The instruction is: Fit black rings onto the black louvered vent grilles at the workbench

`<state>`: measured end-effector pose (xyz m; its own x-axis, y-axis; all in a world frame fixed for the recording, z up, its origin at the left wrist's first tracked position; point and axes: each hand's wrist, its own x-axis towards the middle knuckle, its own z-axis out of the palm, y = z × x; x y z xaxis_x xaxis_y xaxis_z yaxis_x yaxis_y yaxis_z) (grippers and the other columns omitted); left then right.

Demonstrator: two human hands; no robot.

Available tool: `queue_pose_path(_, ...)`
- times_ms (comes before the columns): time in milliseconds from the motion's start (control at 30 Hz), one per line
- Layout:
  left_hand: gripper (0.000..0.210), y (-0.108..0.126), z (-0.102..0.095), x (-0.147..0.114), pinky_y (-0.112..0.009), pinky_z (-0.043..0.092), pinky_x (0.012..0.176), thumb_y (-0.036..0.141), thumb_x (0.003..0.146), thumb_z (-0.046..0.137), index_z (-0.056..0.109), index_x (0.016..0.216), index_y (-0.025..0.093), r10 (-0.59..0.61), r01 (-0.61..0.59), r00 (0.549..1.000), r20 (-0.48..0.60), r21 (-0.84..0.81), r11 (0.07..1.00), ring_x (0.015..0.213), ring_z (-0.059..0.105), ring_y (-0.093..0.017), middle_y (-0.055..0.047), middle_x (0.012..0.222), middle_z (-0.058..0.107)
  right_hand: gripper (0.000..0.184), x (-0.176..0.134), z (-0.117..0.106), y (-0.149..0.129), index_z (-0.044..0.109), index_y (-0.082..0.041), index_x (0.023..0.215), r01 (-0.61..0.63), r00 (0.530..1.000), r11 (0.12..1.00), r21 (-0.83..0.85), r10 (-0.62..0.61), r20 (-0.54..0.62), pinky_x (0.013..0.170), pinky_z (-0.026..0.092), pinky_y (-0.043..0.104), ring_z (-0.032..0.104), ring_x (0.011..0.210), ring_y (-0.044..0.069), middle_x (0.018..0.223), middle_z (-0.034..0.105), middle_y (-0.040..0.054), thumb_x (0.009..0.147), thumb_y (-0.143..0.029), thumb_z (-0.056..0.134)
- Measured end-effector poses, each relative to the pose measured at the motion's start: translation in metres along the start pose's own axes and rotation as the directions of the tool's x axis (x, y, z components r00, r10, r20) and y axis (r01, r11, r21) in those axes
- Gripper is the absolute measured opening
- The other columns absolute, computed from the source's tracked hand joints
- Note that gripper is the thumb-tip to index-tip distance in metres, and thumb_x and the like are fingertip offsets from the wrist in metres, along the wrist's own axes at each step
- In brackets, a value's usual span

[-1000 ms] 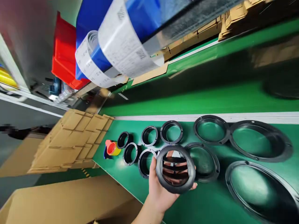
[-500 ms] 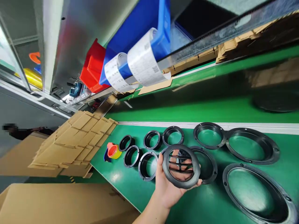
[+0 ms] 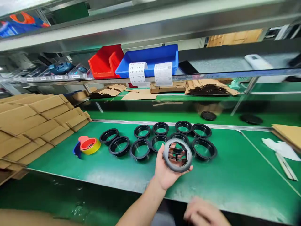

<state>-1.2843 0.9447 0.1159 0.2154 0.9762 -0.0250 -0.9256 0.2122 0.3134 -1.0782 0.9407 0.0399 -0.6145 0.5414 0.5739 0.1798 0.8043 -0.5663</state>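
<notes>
My left hand (image 3: 162,172) holds a round black air vent (image 3: 166,156) with slats across its opening. The thumb lies along the vent's left rim and the fingers pass behind it. Several black rings with flanged rims, such as this black ring (image 3: 140,158), stand on the green tabletop (image 3: 98,171) behind the vent. Low in the view, near the table's front edge, my right hand (image 3: 203,212) is smeared by motion. Its fingers cannot be made out clearly.
A tape dispenser (image 3: 90,152) with yellow tape sits left of the rings. Stacked flat cardboard (image 3: 44,125) rises at the left. A red bin (image 3: 101,64) and a blue bin (image 3: 150,56) with hanging labels rest on the shelf. A white cloth (image 3: 282,148) lies at right.
The view has swung round and levelled, showing more of the table's right side. My right hand has come into view at the bottom. My left hand still holds the air vent.
</notes>
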Motion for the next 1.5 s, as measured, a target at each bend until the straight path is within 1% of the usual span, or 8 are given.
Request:
queue_pose_path(167,0.049,-0.038,0.03,-0.006,-0.047,0.046,0.099,0.058,0.098,0.047,0.068,0.115,0.017,-0.144,0.148,0.987,-0.076,0.051,0.988,0.11,0.062,-0.031,-0.011,0.107,0.07,0.046,0.03,-0.048,-0.018,0.039,-0.035,0.154,-0.039,0.952,0.984,-0.171,-0.015,-0.306,0.113,0.029,0.065,0.026,0.14,0.04,0.154,0.03,0.0057,0.11,-0.05,0.033)
queue_pose_path(533,0.059,-0.083,0.014,-0.008,-0.036,0.05,0.095,0.062,0.094,0.054,0.064,0.121,0.01,-0.116,0.153,0.941,-0.317,0.095,0.984,0.103,0.067,-0.029,-0.012,0.105,0.072,0.06,-0.004,-0.004,0.012,0.014,-0.027,0.161,0.036,0.99,0.953,-0.3,-0.075,-0.12,0.11,0.034,0.068,0.014,0.144,0.042,0.161,0.015,0.01,0.111,-0.055,0.029)
queue_pose_path(900,0.079,-0.074,0.018,0.035,-0.039,0.05,0.091,0.077,0.095,0.03,0.048,0.143,0.017,-0.037,0.147,0.973,-0.227,0.493,0.858,0.111,0.06,-0.03,-0.012,0.119,0.066,0.102,0.067,-0.068,0.041,0.021,-0.033,0.159,-0.146,0.984,0.989,-0.012,0.146,0.097,0.116,0.028,0.058,0.017,0.144,0.035,0.158,0.018,0.0084,0.075,-0.041,0.079)
queue_pose_path(967,0.075,-0.071,0.005,0.045,-0.041,0.05,0.091,0.074,0.097,0.024,0.047,0.143,0.02,0.135,-0.004,0.985,-0.111,0.755,0.656,0.113,0.057,-0.03,-0.013,0.123,0.063,0.092,0.089,-0.08,0.072,0.026,-0.031,0.157,-0.18,0.984,0.982,-0.05,0.18,-0.008,0.116,0.029,0.056,0.023,0.142,0.033,0.155,0.023,0.0093,0.078,-0.041,0.072)
queue_pose_path(1033,0.06,-0.07,-0.014,0.056,-0.045,0.046,0.097,0.063,0.101,0.036,0.056,0.134,0.018,0.287,-0.221,0.943,0.171,0.963,0.154,0.117,0.053,-0.031,-0.014,0.127,0.061,0.086,0.115,-0.091,0.109,0.028,-0.024,0.157,-0.241,0.964,0.96,-0.141,0.22,-0.149,0.115,0.028,0.056,0.026,0.139,0.034,0.151,0.027,0.0134,0.083,-0.046,0.066)
queue_pose_path(1167,0.055,-0.077,-0.059,0.088,-0.052,0.03,0.111,0.054,0.098,0.051,0.053,0.138,0.016,0.119,-0.392,0.723,0.681,0.546,-0.74,0.127,0.047,-0.034,-0.014,0.138,0.056,0.093,0.175,-0.099,0.172,0.032,-0.013,0.155,-0.371,0.929,0.84,-0.395,0.34,-0.147,0.112,0.032,0.054,0.031,0.135,0.039,0.147,0.031,0.0221,0.083,-0.058,0.07)
queue_pose_path(1367,0.048,-0.11,-0.101,0.13,-0.048,0.008,0.123,0.047,0.107,0.028,0.07,0.107,0.022,0.267,-0.248,0.25,0.931,0.328,-0.912,0.096,0.063,-0.02,-0.004,0.097,0.072,0.102,0.213,-0.076,0.209,0.03,-0.013,0.158,-0.302,0.896,0.719,-0.626,0.438,0.071,0.111,0.033,0.05,0.032,0.136,0.039,0.147,0.032,0.0253,0.083,-0.068,0.074)
queue_pose_path(1500,0.014,-0.126,-0.095,0.119,-0.045,0.011,0.124,0.018,0.095,0.06,0.07,0.096,0.028,0.373,-0.165,0.303,0.877,0.434,-0.886,0.092,0.065,-0.016,0.004,0.092,0.074,0.103,0.195,-0.083,0.221,0.026,-0.015,0.159,-0.304,0.861,0.673,-0.675,0.497,0.108,0.11,0.031,0.057,0.026,0.139,0.042,0.152,0.027,0.0259,0.085,-0.073,0.069)
